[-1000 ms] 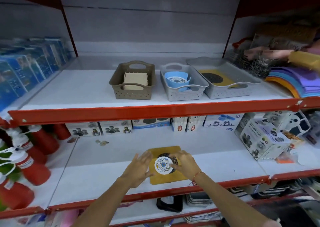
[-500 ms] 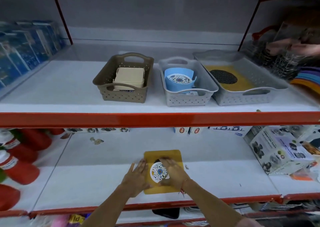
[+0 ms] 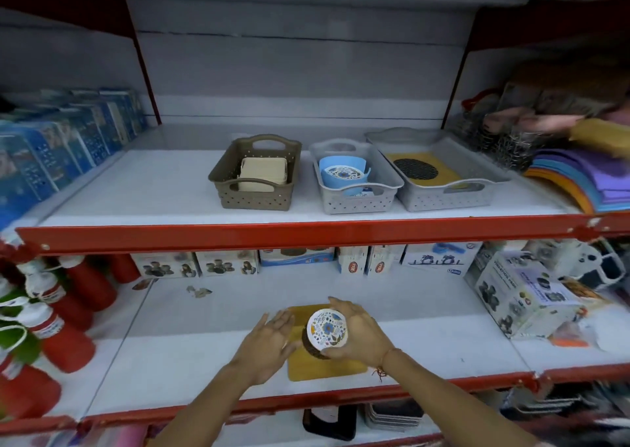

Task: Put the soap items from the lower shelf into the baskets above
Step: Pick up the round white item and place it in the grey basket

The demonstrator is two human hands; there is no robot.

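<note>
A round soap dish with a white floral-patterned top and dark underside (image 3: 328,333) sits just above a flat yellow square mat (image 3: 325,366) on the white lower shelf (image 3: 177,354), clamped in the grip of the right hand (image 3: 358,336). The left hand (image 3: 269,342) hovers beside it, fingers spread and holding nothing. Above stand a brown perforated plastic basket (image 3: 255,187), a small grey basket (image 3: 354,199) and a wide grey basket (image 3: 450,198).

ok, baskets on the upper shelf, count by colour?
Brown basket: 1
Grey baskets: 2, the narrow grey basket in the middle and the wide grey basket on the right
Total: 3 baskets
</note>
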